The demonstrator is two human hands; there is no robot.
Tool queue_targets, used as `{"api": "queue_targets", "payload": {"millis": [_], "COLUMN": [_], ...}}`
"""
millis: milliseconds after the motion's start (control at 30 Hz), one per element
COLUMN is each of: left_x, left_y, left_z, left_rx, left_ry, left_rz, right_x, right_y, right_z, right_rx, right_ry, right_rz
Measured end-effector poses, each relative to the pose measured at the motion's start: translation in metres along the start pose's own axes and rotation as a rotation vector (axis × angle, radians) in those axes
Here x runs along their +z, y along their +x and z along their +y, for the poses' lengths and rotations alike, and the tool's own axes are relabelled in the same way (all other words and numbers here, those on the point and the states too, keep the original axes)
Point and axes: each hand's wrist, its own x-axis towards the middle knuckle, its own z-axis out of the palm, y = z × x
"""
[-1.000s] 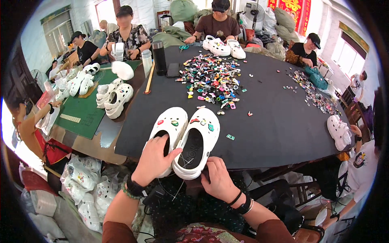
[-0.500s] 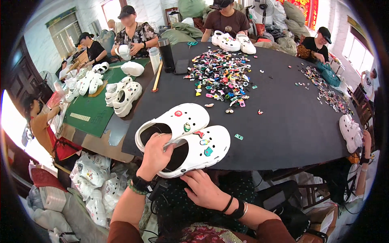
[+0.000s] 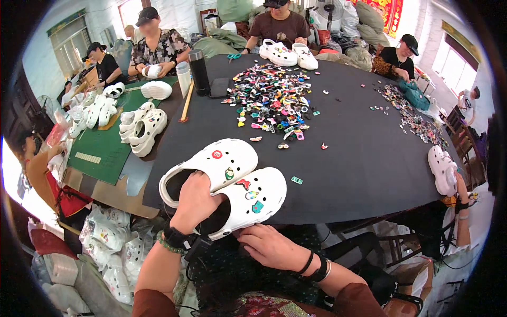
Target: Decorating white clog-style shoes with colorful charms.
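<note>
Two white clogs with small coloured charms lie side by side at the near edge of the black table (image 3: 359, 158). My left hand (image 3: 194, 201) grips both by their heel ends, fingers inside the left clog (image 3: 211, 164). The right clog (image 3: 259, 198) hangs partly over the table edge. My right hand (image 3: 272, 245) sits under its heel, touching the rim, with fingers curled. Both wrists wear dark bands.
A heap of coloured charms (image 3: 272, 98) covers the table's middle, with a lone green charm (image 3: 297, 180) near the clogs. A green mat (image 3: 108, 145) with white clogs lies left. Several people sit around the table. Bagged white clogs (image 3: 113, 248) pile on the floor at left.
The pair of clogs has swung from pointing away to lying slanted to the right, and come nearer the table edge. My left hand stayed on the heels; my right hand dropped beneath them.
</note>
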Motion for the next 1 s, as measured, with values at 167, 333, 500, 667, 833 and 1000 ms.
{"api": "queue_targets", "payload": {"millis": [167, 333, 500, 667, 833, 1000], "left_x": [0.007, 0.013, 0.012, 0.014, 0.012, 0.009], "left_y": [-0.005, -0.012, -0.005, -0.007, -0.01, -0.015], "left_z": [-0.002, -0.014, -0.009, -0.012, -0.011, -0.007], "left_rx": [0.07, 0.06, 0.118, 0.153, 0.145, 0.109], "left_ry": [-0.014, -0.034, -0.008, 0.011, 0.009, 0.027], "left_rz": [0.073, 0.118, 0.087, 0.116, 0.12, 0.089], "right_x": [-0.049, -0.112, -0.155, -0.145, -0.123, -0.124], "right_y": [-0.002, 0.021, 0.05, 0.088, 0.099, 0.097], "right_z": [0.003, 0.022, 0.11, 0.166, 0.18, 0.178], "right_rx": [-0.048, 0.108, 0.378, 0.527, 0.581, 0.607], "right_ry": [-0.008, -0.028, -0.283, -0.453, -0.542, -0.434], "right_rz": [0.022, 0.303, 0.418, 0.294, 0.199, 0.169]}}
